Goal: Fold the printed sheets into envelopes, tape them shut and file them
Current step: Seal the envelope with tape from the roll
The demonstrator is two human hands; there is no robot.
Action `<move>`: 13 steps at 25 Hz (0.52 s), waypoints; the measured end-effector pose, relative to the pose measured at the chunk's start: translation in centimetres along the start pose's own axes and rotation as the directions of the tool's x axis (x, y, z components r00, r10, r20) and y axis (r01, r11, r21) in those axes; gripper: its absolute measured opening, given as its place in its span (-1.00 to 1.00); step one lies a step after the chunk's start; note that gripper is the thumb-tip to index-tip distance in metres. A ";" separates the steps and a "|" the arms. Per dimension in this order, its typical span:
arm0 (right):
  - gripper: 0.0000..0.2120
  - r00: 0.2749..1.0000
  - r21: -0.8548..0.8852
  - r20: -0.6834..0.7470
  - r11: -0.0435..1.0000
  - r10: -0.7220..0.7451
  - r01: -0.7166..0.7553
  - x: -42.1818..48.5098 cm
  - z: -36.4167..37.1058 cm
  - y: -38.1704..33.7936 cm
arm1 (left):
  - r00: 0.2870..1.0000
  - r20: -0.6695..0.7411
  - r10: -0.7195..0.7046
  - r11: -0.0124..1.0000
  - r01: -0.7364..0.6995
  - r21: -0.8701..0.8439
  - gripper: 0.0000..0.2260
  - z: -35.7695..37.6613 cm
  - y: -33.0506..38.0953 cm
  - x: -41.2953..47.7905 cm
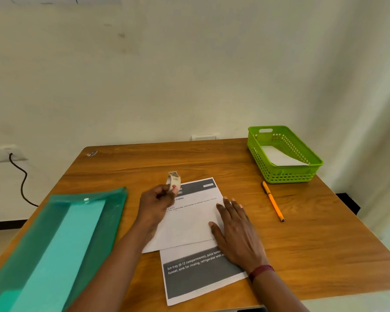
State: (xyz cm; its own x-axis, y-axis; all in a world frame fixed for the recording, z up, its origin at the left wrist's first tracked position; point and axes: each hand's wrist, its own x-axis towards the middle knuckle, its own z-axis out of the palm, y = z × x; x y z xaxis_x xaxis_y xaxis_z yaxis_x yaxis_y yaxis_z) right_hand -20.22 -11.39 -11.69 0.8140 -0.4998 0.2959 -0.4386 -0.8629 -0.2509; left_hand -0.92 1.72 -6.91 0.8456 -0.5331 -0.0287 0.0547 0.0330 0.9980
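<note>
Nearest to me, a printed sheet (200, 273) lies flat on the table (324, 239), its grey banner facing up, not yet folded. Overlapping its top edge sits the folded sheet (189, 221), its blank flap turned up over the print so only the header shows at the far end.

The right hand (236, 233) lies open and flat, palm down, pressing the right edge of that fold, fingers spread. The left hand (158, 201) is clenched around a roll of tape (174, 181), pinching it between thumb and fingers just above the folded sheet's far left corner. I cannot tell whether a strip has been pulled free.

This looks like the taping step, early in the job since another sheet waits. To do it well, I would keep the right palm firm so the flap does not spring open, draw out a short strip, and lay it across the flap's free edge so half grips each layer, then smooth it outward to avoid wrinkles.

To the left lies a green transparent folder (54, 244) with a pale sheet inside, likely where the envelopes get filed. Further right rests an orange pen (273, 201), and beyond it a green basket (286, 174) holding white paper (277, 156).
</note>
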 end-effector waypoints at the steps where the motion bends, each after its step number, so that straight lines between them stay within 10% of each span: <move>1: -0.42 0.999 -0.006 -0.041 1.000 -0.007 0.007 0.0 -0.1 -0.1 | 1.000 -0.003 0.007 0.999 -0.008 -0.032 -0.95 0.1 -0.5 -1.2; 13: -0.72 0.947 0.149 -0.310 0.980 -0.081 0.132 0.3 -1.5 -1.0 | 0.971 0.173 0.165 0.933 -0.210 0.291 -0.85 0.5 -3.3 -5.7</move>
State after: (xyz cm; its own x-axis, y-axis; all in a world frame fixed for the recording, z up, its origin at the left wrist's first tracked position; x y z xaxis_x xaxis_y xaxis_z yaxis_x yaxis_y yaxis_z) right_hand -20.15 -10.79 -9.96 0.6883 -0.4269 0.5865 -0.2656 -0.9007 -0.3438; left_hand -6.20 4.21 -10.06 0.7384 -0.6583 0.1464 -0.2811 -0.1030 0.9541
